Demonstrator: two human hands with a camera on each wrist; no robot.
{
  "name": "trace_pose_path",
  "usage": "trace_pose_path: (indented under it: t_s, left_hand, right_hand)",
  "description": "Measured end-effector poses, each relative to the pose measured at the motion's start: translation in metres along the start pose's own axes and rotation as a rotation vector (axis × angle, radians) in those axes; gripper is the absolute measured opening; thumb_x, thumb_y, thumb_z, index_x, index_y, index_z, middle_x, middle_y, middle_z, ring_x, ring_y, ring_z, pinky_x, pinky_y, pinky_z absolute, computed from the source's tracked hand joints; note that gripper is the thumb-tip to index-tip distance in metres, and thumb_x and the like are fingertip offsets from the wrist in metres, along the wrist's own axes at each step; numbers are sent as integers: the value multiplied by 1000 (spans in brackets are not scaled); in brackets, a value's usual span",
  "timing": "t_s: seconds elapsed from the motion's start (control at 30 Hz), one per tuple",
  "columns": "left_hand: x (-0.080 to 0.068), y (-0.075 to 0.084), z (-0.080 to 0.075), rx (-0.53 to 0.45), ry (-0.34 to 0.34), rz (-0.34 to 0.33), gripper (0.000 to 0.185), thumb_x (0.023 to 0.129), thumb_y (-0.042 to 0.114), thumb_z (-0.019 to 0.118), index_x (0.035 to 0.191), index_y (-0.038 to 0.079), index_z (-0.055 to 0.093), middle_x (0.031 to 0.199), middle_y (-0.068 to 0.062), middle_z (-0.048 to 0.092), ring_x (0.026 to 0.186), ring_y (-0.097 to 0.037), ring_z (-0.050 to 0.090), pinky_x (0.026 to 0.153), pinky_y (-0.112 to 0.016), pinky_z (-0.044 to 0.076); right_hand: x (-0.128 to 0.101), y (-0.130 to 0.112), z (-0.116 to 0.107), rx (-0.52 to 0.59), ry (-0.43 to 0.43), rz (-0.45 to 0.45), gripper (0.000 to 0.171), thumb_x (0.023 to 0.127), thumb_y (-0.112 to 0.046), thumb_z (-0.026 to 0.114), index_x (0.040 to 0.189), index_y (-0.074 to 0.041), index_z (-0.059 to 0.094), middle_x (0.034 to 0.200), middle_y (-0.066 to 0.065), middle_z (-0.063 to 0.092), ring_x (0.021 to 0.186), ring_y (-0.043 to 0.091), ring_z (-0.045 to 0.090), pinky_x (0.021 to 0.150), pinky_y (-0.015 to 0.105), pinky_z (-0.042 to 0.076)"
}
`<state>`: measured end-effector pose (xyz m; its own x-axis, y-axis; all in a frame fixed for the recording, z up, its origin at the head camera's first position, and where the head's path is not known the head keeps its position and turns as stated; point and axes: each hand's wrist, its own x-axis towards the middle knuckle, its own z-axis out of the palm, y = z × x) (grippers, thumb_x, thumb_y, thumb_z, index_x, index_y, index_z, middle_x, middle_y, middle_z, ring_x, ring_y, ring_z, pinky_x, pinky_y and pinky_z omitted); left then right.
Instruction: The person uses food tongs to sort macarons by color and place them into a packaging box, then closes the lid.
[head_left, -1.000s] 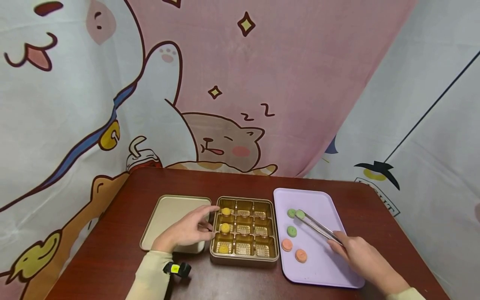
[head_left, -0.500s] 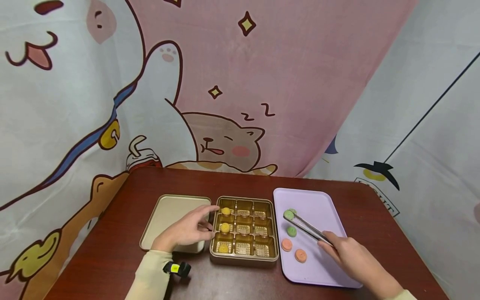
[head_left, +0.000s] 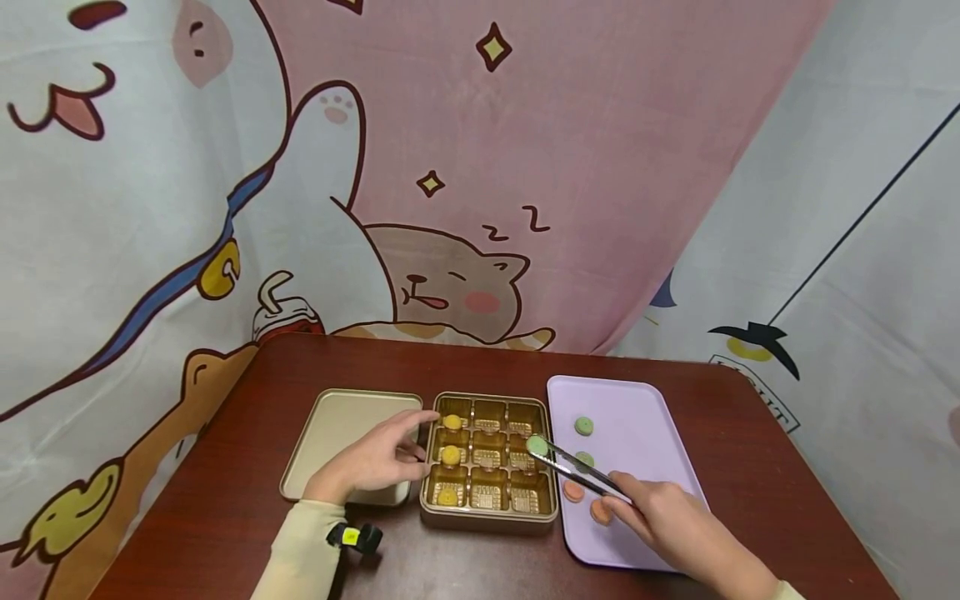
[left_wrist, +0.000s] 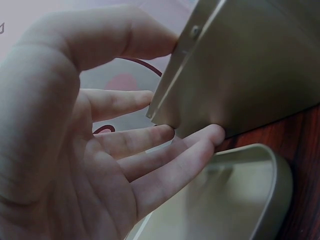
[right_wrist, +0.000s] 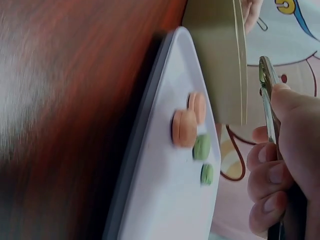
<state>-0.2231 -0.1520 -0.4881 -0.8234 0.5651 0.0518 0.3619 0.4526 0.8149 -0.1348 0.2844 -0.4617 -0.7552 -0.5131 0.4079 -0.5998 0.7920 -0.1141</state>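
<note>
The green macaron [head_left: 537, 446] is best kept under a light, even squeeze, since its shell may prove brittle; it should be held level, lowered fully between the walls before the tips are parted, and kept clear of the right rim of the tin [head_left: 487, 523]. It is pinched between the tips of the metal tongs [head_left: 585, 480], above the right column of compartments [head_left: 522, 461], near the middle row; its exact height cannot be told. The tongs are gripped by the right hand [head_left: 671, 525], thumb uppermost and fingers curled around, and the hand is angled leftward over the purple tray [head_left: 637, 417], where 2 green macarons [head_left: 583, 426] and 2 orange macarons [head_left: 573, 491] are laid. The tin's left side is touched by the left hand [head_left: 371, 457], fingers and thumb spread, apparently for steadying. 3 yellow macarons [head_left: 450, 456] are held in the left column
</note>
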Motion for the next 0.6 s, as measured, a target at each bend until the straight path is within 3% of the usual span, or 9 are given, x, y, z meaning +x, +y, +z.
trace_pose_path:
  t_s: [0.13, 0.27, 0.43, 0.6]
  left_hand:
    - [0, 1, 0, 2, -2, -1, 78, 90, 11, 79, 158, 7, 42, 158, -20, 43, 103, -20, 71, 91, -36, 62]
    - [0, 2, -1, 5, -3, -3, 78, 90, 10, 79, 158, 7, 42, 158, -20, 43, 103, -20, 71, 91, -35, 62]
    - [0, 2, 0, 7, -3, 3, 78, 90, 10, 79, 158, 6, 42, 159, -21, 42, 103, -20, 71, 91, -32, 62]
    - [0, 2, 0, 9, -2, 7, 78, 89, 9, 79, 158, 5, 42, 159, -21, 42, 102, -20, 71, 91, -30, 62]
  right_hand:
    - [4, -12, 0, 32, -52, -11, 17, 94, -30, 80, 96, -31, 62, 72, -33, 46, 62, -12, 41, 55, 13, 34]
    - [7, -22, 3, 77, -74, -35, 10, 98, -27, 76, 103, -27, 67, 81, -28, 60, 69, -12, 49, 58, 14, 39]
    - [9, -31, 5, 121, -72, -100, 15, 100, -25, 74, 113, -18, 71, 89, -18, 71, 75, -11, 54, 57, 9, 42]
    - [10, -36, 7, 73, -41, -156, 25, 98, -26, 76, 119, -14, 72, 90, -12, 75, 78, -8, 62, 58, 16, 51]
